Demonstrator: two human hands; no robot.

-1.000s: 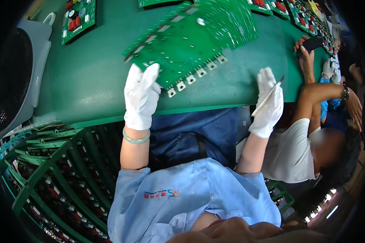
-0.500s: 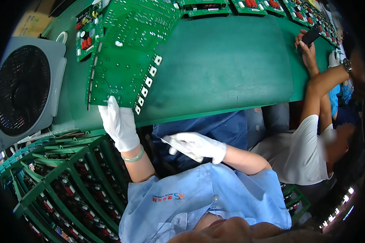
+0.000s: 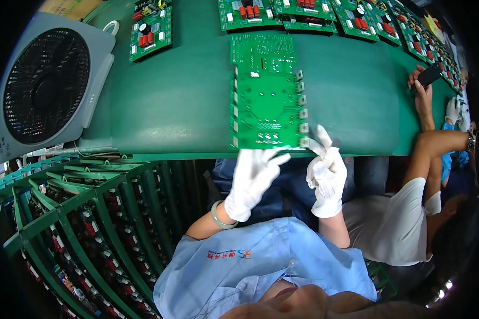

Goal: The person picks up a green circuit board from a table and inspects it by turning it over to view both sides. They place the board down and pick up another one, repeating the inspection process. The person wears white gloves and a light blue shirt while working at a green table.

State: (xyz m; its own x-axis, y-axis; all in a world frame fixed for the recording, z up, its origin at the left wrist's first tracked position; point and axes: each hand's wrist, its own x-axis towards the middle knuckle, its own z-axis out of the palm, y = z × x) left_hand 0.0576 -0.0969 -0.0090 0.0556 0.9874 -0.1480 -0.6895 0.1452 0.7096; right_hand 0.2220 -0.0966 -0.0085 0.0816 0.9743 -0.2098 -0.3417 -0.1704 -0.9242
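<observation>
A green circuit board (image 3: 266, 98) lies on the table, its solder side up, with white block-shaped parts along both long sides. My gloved left hand (image 3: 254, 178) is at the board's near edge. Its fingers are spread, the tips meeting that edge, and I cannot tell whether any reach underneath. Just right of the board's near corner is my gloved right hand (image 3: 327, 178). One or two of its fingers point up while the others curl in. A small dark blurred spot shows by its fingertips; what it is I cannot make out.
Several populated boards (image 3: 250, 15) line the table's far side, and another board (image 3: 151, 32) lies at far left. A grey box fan (image 3: 48, 85) stands left. Below it is a green rack (image 3: 64, 212) of boards. On the right, a co-worker's hand (image 3: 423, 87) holds a black object (image 3: 430, 75).
The board, tilted at the left in my left hand, now lies straight in the middle of the table. My right hand has risen from my lap to the board's near right corner.
</observation>
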